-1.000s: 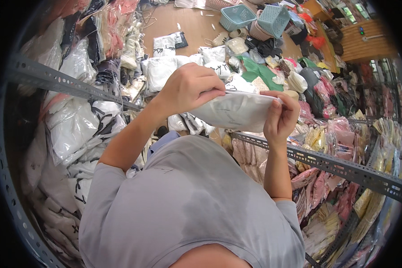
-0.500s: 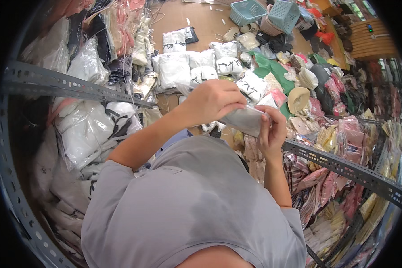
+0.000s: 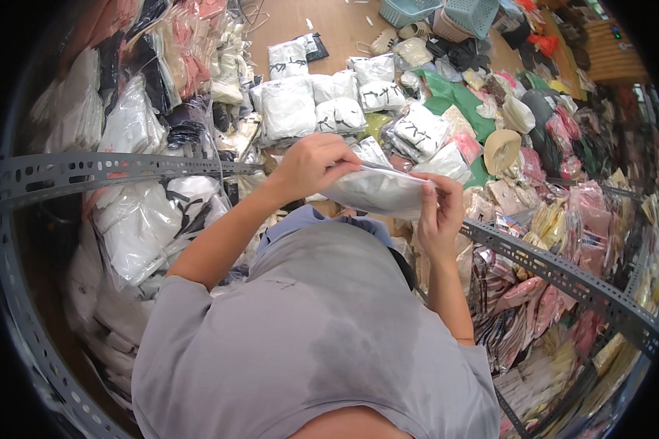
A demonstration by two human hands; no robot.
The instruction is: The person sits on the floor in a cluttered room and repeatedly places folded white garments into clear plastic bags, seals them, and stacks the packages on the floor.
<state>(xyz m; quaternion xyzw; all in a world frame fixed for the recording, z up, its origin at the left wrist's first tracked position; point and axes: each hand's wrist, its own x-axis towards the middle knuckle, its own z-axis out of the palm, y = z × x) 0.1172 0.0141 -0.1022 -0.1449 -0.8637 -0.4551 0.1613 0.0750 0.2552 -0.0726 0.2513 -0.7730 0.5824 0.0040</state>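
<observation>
A clear plastic bag (image 3: 381,192) with something pale folded inside is stretched between my two hands in front of my chest. My left hand (image 3: 316,162) pinches its upper edge at the left end. At the other end, my right hand (image 3: 441,208) grips the corner between thumb and fingers. The bag's top edge runs nearly straight from one hand to the other. Beyond my hands, a stack of white bagged garments (image 3: 288,108) lies on the floor, beside smaller white packs with dark marks (image 3: 382,95).
Grey perforated metal shelf rails (image 3: 110,167) flank me, with plastic-wrapped clothes on the left and pink and striped bundles (image 3: 523,293) on the right. A green sheet (image 3: 454,99), a beige hat (image 3: 502,152) and sandals (image 3: 379,44) lie farther off. Blue plastic baskets (image 3: 472,16) stand at the back.
My left hand has slid left along the bag's edge, away from my right hand. More of the bag now shows, spread between them. My head view has shifted slightly.
</observation>
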